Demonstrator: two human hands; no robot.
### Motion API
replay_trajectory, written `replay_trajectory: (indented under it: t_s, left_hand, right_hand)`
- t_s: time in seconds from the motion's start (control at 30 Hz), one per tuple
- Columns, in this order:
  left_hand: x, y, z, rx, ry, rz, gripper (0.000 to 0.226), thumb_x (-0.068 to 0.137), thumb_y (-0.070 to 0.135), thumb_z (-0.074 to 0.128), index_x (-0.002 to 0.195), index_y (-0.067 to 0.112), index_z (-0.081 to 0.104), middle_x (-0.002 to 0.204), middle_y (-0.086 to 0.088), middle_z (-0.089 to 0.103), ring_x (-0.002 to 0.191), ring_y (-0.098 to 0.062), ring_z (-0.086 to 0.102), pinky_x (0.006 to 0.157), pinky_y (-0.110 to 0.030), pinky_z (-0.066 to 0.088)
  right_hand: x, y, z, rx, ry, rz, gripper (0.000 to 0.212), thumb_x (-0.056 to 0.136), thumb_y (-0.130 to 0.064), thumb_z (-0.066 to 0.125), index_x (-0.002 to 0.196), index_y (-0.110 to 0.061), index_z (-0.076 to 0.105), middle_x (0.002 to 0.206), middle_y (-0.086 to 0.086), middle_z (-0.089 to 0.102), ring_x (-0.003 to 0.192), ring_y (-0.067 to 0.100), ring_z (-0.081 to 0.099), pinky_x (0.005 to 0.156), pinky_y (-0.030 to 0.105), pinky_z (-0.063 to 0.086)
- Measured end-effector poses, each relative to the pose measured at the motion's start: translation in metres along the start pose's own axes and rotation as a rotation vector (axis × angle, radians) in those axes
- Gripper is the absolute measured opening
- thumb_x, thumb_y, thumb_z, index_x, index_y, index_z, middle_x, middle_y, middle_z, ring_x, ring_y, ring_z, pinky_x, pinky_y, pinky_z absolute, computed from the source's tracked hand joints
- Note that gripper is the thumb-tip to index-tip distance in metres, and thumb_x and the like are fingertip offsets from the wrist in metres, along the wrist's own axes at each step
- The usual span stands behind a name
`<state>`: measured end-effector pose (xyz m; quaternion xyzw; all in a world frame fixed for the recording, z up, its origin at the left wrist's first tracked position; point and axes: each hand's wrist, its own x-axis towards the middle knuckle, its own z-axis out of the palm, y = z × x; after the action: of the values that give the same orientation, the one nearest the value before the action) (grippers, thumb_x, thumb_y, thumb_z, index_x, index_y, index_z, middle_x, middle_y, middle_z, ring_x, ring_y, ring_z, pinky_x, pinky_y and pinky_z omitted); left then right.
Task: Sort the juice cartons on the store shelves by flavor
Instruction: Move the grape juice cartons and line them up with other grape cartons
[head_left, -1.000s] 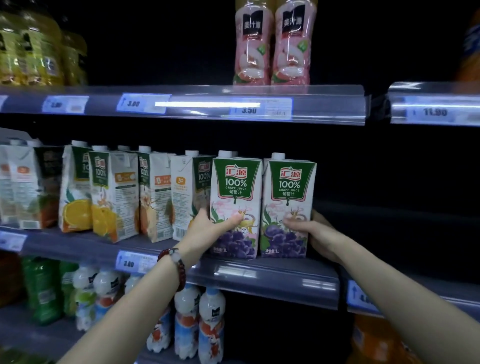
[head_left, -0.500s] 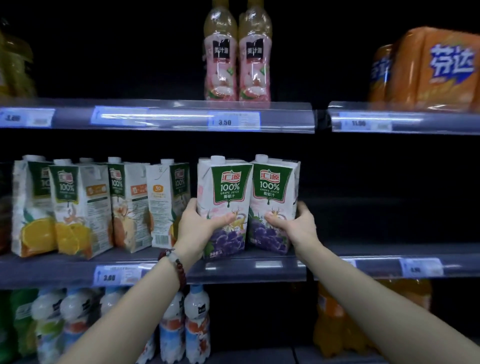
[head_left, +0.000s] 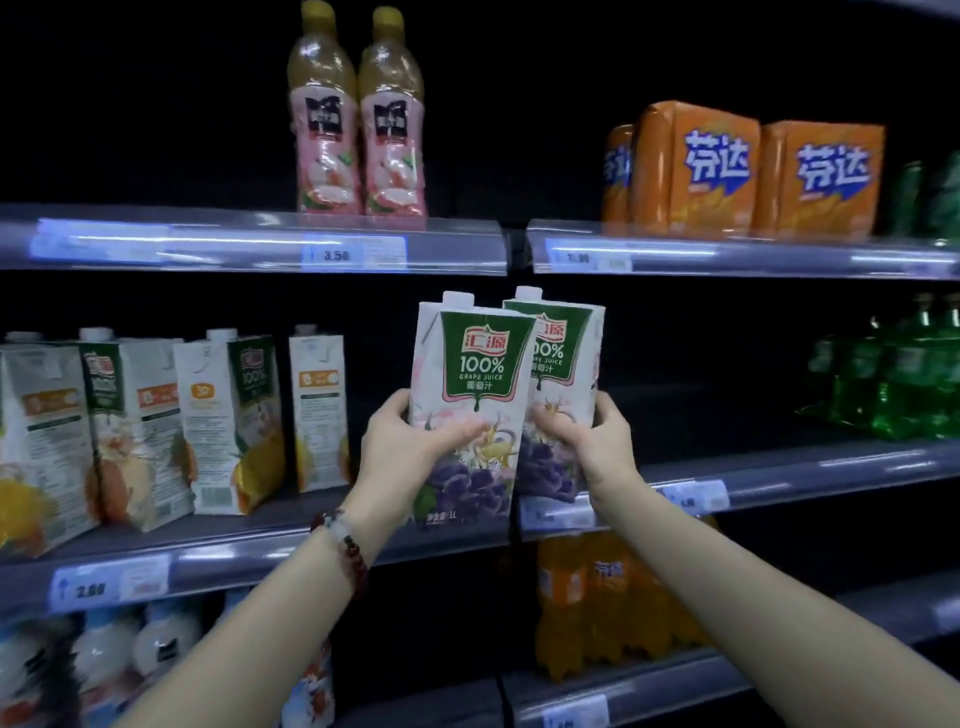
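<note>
Two white grape juice cartons with green labels and purple grapes are held in front of the middle shelf (head_left: 779, 475). My left hand (head_left: 402, 449) grips the nearer grape carton (head_left: 475, 395) from its left side. My right hand (head_left: 592, 441) grips the second grape carton (head_left: 563, 364), which sits partly behind the first and leans right. Both cartons are lifted off the shelf. To the left, a row of orange juice cartons (head_left: 228, 421) stands on the same shelf, turned at angles.
Two pink-labelled bottles (head_left: 358, 140) stand on the top shelf, with orange soda packs (head_left: 748, 176) to the right. Green bottles (head_left: 898, 374) fill the far right of the middle shelf. White bottles (head_left: 130, 654) and orange soda bottles (head_left: 602, 597) stand below.
Both hands have lifted the two grape cartons off the shelf and carried them rightward; the cartons now overlap and tilt. The view has swung right, showing more of the right shelves.
</note>
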<state>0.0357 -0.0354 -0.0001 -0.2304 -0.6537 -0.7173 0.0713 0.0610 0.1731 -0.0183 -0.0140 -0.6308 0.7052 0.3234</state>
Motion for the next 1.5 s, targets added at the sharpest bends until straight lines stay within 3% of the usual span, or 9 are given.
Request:
replay_trajectory:
  t_s: [0.17, 0.3, 0.43, 0.63, 0.87, 1.0, 1.17, 1.33, 1.5]
  left_hand:
    - [-0.016, -0.01, 0.071, -0.067, -0.065, -0.12, 0.053, 0.049, 0.021, 0.094, 0.093, 0.016, 0.066, 0.084, -0.004, 0.078, 0.074, -0.027, 0.076, 0.062, -0.039, 0.062]
    - [-0.035, -0.021, 0.141, -0.161, -0.156, -0.229, 0.064, 0.043, 0.019, 0.09, 0.101, 0.006, 0.066, 0.089, -0.011, 0.078, 0.076, -0.028, 0.076, 0.057, -0.032, 0.06]
    - [-0.052, -0.032, 0.213, -0.229, -0.209, -0.297, 0.045, 0.063, 0.003, 0.086, 0.102, 0.002, 0.065, 0.089, -0.012, 0.078, 0.076, -0.028, 0.076, 0.057, -0.031, 0.06]
    - [-0.07, -0.047, 0.317, -0.323, -0.314, -0.44, 0.035, 0.065, 0.003, 0.084, 0.096, 0.004, 0.066, 0.085, -0.014, 0.078, 0.076, -0.028, 0.076, 0.061, -0.032, 0.06]
    - [-0.076, -0.05, 0.427, -0.357, -0.457, -0.477, 0.034, 0.065, 0.005, 0.083, 0.095, 0.001, 0.069, 0.083, -0.014, 0.078, 0.069, -0.026, 0.076, 0.052, -0.027, 0.058]
    - [-0.067, -0.057, 0.482, -0.364, -0.524, -0.488, 0.031, 0.066, 0.004, 0.083, 0.093, 0.003, 0.07, 0.081, -0.013, 0.078, 0.067, -0.025, 0.076, 0.051, -0.027, 0.057]
    - [-0.05, -0.07, 0.554, -0.369, -0.623, -0.498, 0.035, 0.066, 0.007, 0.084, 0.098, 0.002, 0.069, 0.084, -0.013, 0.078, 0.071, -0.026, 0.076, 0.053, -0.028, 0.058]
    - [-0.022, -0.084, 0.633, -0.392, -0.667, -0.488, 0.035, 0.065, 0.008, 0.086, 0.096, 0.001, 0.071, 0.083, -0.013, 0.078, 0.073, -0.027, 0.076, 0.059, -0.03, 0.06]
    - [0.006, -0.09, 0.71, -0.405, -0.702, -0.476, 0.034, 0.059, 0.008, 0.087, 0.089, 0.005, 0.071, 0.083, -0.013, 0.078, 0.075, -0.029, 0.076, 0.077, -0.041, 0.059]
  right_hand:
    - [-0.008, 0.0, -0.089, -0.083, 0.028, 0.089, 0.047, 0.063, -0.023, 0.09, 0.101, -0.016, 0.063, 0.097, 0.011, 0.076, 0.085, 0.029, 0.075, 0.08, 0.052, 0.06]
    - [-0.021, -0.001, -0.174, -0.089, 0.072, 0.161, 0.049, 0.062, -0.019, 0.09, 0.102, -0.012, 0.063, 0.09, 0.008, 0.078, 0.08, 0.027, 0.076, 0.068, 0.039, 0.061]
    - [-0.033, -0.012, -0.258, -0.107, 0.139, 0.182, 0.049, 0.06, -0.019, 0.091, 0.101, -0.01, 0.066, 0.088, 0.01, 0.078, 0.078, 0.029, 0.076, 0.067, 0.037, 0.061]
    - [-0.054, -0.035, -0.367, -0.079, 0.266, 0.149, 0.063, 0.044, -0.026, 0.091, 0.097, -0.005, 0.066, 0.083, 0.014, 0.078, 0.069, 0.029, 0.076, 0.054, 0.03, 0.058]
    - [-0.06, -0.054, -0.463, -0.106, 0.356, 0.126, 0.061, 0.046, -0.026, 0.09, 0.1, -0.007, 0.067, 0.086, 0.013, 0.078, 0.072, 0.028, 0.076, 0.058, 0.031, 0.059]
    - [-0.051, -0.059, -0.511, -0.124, 0.436, 0.105, 0.064, 0.043, -0.028, 0.091, 0.099, -0.008, 0.068, 0.088, 0.01, 0.079, 0.078, 0.027, 0.076, 0.073, 0.038, 0.06]
    - [-0.029, -0.065, -0.569, -0.127, 0.48, 0.094, 0.074, 0.038, -0.031, 0.092, 0.103, -0.007, 0.068, 0.088, 0.012, 0.078, 0.073, 0.028, 0.076, 0.061, 0.034, 0.06]
    - [0.011, -0.07, -0.63, -0.138, 0.537, 0.098, 0.077, 0.051, -0.027, 0.092, 0.118, -0.002, 0.064, 0.108, 0.019, 0.074, 0.1, 0.039, 0.07, 0.096, 0.055, 0.052]
    - [0.051, -0.078, -0.692, -0.113, 0.572, 0.117, 0.059, 0.049, -0.021, 0.088, 0.101, -0.001, 0.068, 0.087, 0.018, 0.077, 0.07, 0.032, 0.074, 0.065, 0.041, 0.061]
